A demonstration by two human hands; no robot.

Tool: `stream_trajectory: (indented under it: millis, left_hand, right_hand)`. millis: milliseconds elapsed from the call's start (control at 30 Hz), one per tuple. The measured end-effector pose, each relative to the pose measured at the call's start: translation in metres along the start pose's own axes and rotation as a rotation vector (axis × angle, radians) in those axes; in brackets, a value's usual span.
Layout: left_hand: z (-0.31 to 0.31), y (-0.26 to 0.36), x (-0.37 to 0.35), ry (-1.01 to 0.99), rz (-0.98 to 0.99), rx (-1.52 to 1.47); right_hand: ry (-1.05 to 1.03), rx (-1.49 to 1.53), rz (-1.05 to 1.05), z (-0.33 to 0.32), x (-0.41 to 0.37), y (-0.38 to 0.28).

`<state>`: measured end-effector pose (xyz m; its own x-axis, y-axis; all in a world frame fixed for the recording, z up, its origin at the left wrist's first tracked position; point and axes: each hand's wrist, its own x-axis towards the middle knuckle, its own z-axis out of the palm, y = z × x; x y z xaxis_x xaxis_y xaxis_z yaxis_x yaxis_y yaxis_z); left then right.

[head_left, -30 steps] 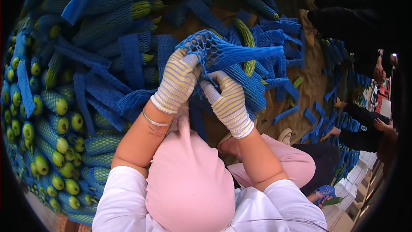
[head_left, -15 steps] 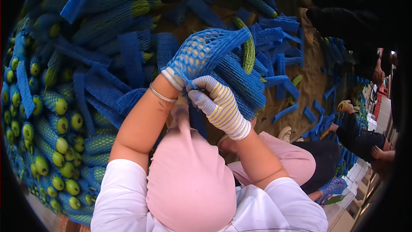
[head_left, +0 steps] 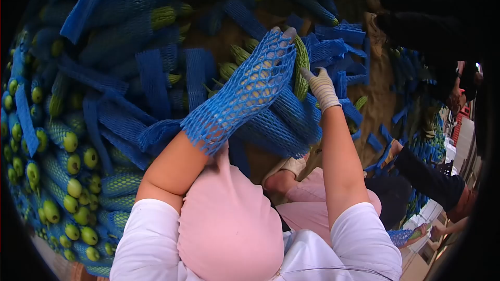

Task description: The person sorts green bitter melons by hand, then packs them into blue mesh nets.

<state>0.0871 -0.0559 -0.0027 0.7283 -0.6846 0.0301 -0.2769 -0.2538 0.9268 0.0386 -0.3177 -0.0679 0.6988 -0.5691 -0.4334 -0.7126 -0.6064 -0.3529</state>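
Observation:
My left hand (head_left: 255,75), in a striped glove, is inside a blue foam net sleeve (head_left: 208,119) that reaches down over my wrist. Its fingertips poke out of the far end, slightly apart, beside the upper end of a green bitter melon (head_left: 301,70). The melon lies on blue-netted melons (head_left: 289,119). On the melon's right side is my gloved right hand (head_left: 323,88), thumb and fingers apart, the thumb at or touching its skin. Several bare bitter melons (head_left: 229,67) show behind my left arm.
Netted green produce (head_left: 70,177) is piled at left. Loose blue net sleeves (head_left: 153,78) lie on the pile, with more sleeves (head_left: 338,47) beyond my right hand. Brown cloth (head_left: 377,83) covers the ground. Another person's arm (head_left: 429,177) and hand (head_left: 455,99) are at right.
The net sleeve has been drawn down my left forearm, and the fingertips now stick out. My right hand has left the sleeve's edge and moved right, to the bitter melon.

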Motion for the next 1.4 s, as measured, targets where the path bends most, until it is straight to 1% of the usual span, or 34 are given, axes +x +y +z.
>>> stream_trajectory:
  millis: [33,67,133,167,200,233,267,300,333,367,400,433,533,600,633,700,733,767,800,833,867,900,933,967,1000,1033,1100,1133,1167,1200,1233,1300,1367,1400]
  left_hand:
    - [0.002,0.001,0.002,0.017,0.011,-0.010]
    - [0.005,0.002,0.002,0.032,0.018,-0.021]
    - [0.007,0.004,-0.003,0.062,0.035,-0.039]
    - [-0.008,0.012,-0.047,0.077,0.044,-0.046]
    - [0.012,0.008,-0.003,0.094,0.053,-0.053]
    - [0.013,0.009,0.000,0.112,0.062,-0.060]
    - [0.015,0.010,-0.002,0.129,0.070,-0.067]
    - [0.015,0.010,-0.001,0.145,0.080,-0.074]
    - [0.016,0.017,-0.001,0.163,0.049,-0.144]
    - [0.016,0.019,0.001,0.164,0.054,-0.142]
    - [0.015,0.020,0.002,0.166,0.089,-0.123]
    - [0.016,0.023,-0.002,0.168,0.121,-0.106]
    - [0.009,0.021,0.004,0.174,0.210,-0.050]
    - [-0.001,0.018,-0.008,0.175,0.266,-0.012]
    - [-0.006,0.015,-0.008,0.175,0.292,0.008]
    - [-0.019,0.008,-0.020,0.174,0.341,0.044]
    - [-0.022,0.005,-0.017,0.175,0.368,0.060]
    - [-0.024,0.006,-0.025,0.174,0.393,0.075]
    - [-0.019,0.009,-0.019,0.174,0.419,0.090]
    - [-0.024,0.006,-0.031,0.173,0.446,0.104]
    - [-0.029,0.004,-0.039,0.169,0.472,0.116]
    - [-0.030,0.004,-0.046,0.162,0.498,0.128]
    - [-0.030,0.005,-0.050,0.155,0.526,0.141]
    - [-0.031,0.005,-0.051,0.151,0.553,0.156]
    - [-0.032,0.023,-0.056,0.143,0.418,0.197]
    - [-0.034,0.039,-0.057,0.143,0.418,0.199]
    - [-0.037,0.063,-0.061,0.079,-0.428,-1.305]
    - [-0.040,0.062,-0.067,0.082,-0.462,-1.297]
    - [-0.042,0.062,-0.072,0.085,-0.461,-1.297]
    - [-0.044,0.061,-0.075,0.023,-0.431,-1.235]
    - [-0.043,0.061,-0.079,-0.038,-0.402,-1.173]
    - [-0.034,0.054,-0.085,-0.127,-0.225,-0.721]
    - [-0.029,0.046,-0.082,-0.211,0.067,-0.414]
    - [-0.033,0.047,-0.080,-0.247,0.100,-0.438]
  right_hand:
    - [-0.155,0.024,0.032,0.017,0.019,0.021]
    - [-0.156,0.023,0.033,0.016,0.022,0.017]
    - [-0.461,0.520,0.421,0.012,0.027,0.010]
    - [-0.461,0.522,0.419,0.011,0.026,0.008]
    - [-0.433,0.842,0.410,0.009,0.024,0.008]
    - [-0.397,1.161,0.394,0.006,0.020,0.007]
    - [-0.393,1.237,0.333,-0.007,0.003,-0.013]
    - [-0.394,1.239,0.330,-0.011,-0.006,-0.022]
    - [-0.477,1.401,0.352,-0.013,-0.013,-0.029]
    - [-0.560,1.563,0.372,-0.017,-0.024,-0.042]
    - [-0.527,1.734,0.302,-0.015,-0.039,-0.056]
    - [-0.575,1.807,0.225,-0.013,-0.050,-0.064]
    - [-0.510,1.816,0.271,-0.019,-0.104,-0.106]
    - [-0.461,1.703,0.018,-0.021,-0.125,-0.111]
    - [-0.465,1.704,0.018,-0.021,-0.133,-0.110]
    - [-0.406,1.310,-0.087,-0.021,-0.150,-0.107]
    - [-0.372,1.105,-0.156,-0.030,-0.165,-0.119]
    - [-0.373,1.104,-0.155,-0.038,-0.168,-0.126]
    - [-0.304,1.049,-0.163,-0.045,-0.170,-0.130]
    - [-0.235,0.994,-0.171,-0.047,-0.171,-0.131]
    - [-0.054,0.991,-0.261,-0.042,-0.155,-0.134]
    - [-0.055,1.037,-0.275,-0.043,-0.139,-0.137]
    - [0.001,1.090,-0.269,-0.038,-0.121,-0.138]
    - [0.048,1.062,-0.314,-0.034,-0.099,-0.132]
    - [0.084,1.036,-0.332,-0.029,-0.073,-0.123]
    - [0.103,1.007,-0.356,-0.031,-0.059,-0.120]
    - [0.175,0.937,-0.267,-0.033,-0.029,-0.102]
    - [0.175,0.937,-0.268,-0.031,-0.029,-0.098]
    - [0.284,0.956,-0.272,-0.027,-0.029,-0.093]
    - [0.392,0.971,-0.275,-0.025,-0.029,-0.089]
    - [0.390,0.970,-0.278,-0.028,-0.045,-0.092]
    - [-0.440,1.768,0.178,-0.034,-0.094,-0.098]
    - [-0.437,1.722,0.137,-0.030,-0.119,-0.087]
    - [-0.439,1.676,0.095,-0.029,-0.127,-0.082]
